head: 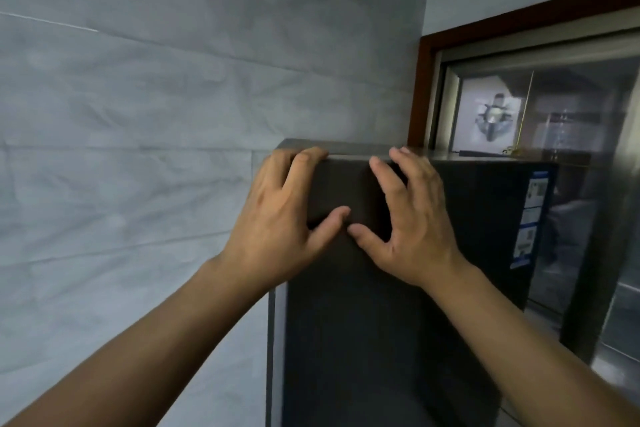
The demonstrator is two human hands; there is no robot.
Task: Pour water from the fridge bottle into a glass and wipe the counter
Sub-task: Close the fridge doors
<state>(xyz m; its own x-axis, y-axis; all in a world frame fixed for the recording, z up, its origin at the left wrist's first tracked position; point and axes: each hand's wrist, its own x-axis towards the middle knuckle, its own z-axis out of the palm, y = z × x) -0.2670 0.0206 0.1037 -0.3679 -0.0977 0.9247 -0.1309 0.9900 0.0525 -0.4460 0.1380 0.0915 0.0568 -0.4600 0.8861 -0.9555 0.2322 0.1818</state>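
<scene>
A tall dark fridge (349, 333) stands in front of me, its door closed. My left hand (280, 218) lies on the upper left of the door, fingers curled over the top left corner. My right hand (412, 218) rests flat beside it with its fingers spread and the fingertips at the top edge. The two thumbs nearly touch in the middle of the door. Neither hand holds a loose object. No bottle, glass or counter is in view.
A grey tiled wall (138, 149) runs close along the fridge's left side. Right of the fridge is a brown-framed glass door or window (540, 107). Blue and white stickers (531, 218) run down the fridge's right side panel.
</scene>
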